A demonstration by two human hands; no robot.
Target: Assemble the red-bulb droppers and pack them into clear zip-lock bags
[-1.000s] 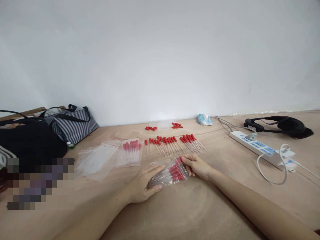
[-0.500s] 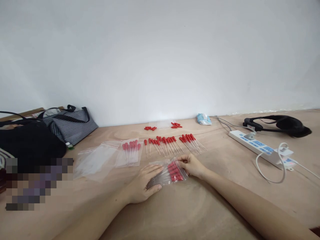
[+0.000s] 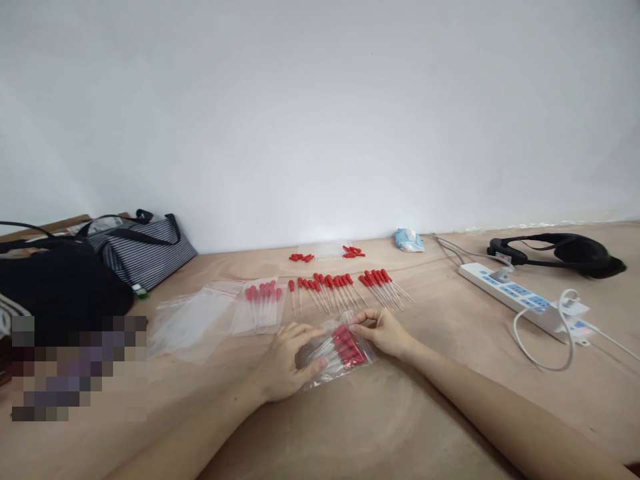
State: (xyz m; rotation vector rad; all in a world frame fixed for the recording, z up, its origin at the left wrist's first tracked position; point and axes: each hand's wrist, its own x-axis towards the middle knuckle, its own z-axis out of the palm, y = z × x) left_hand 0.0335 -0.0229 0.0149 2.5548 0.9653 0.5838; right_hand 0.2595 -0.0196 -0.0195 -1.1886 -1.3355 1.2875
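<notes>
The left hand (image 3: 295, 357) lies over the bag (image 3: 331, 380) with fingers half-spread, the right hand (image 3: 384, 331) pinches its two-o'clock edge, and tilting could spill droppers (image 3: 347, 350) if it's unsealed, which is unclear.

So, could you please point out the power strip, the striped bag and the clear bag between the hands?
Power strip (image 3: 524, 299), head view: socketed top face.
Striped bag (image 3: 153, 258), head view: striped side.
Clear bag (image 3: 338, 353), head view: upper film.

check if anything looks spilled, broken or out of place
Nothing looks visibly spilled or broken around the droppers. The white cable seems slightly untidy, looping loosely over the table beside the power strip.
</notes>
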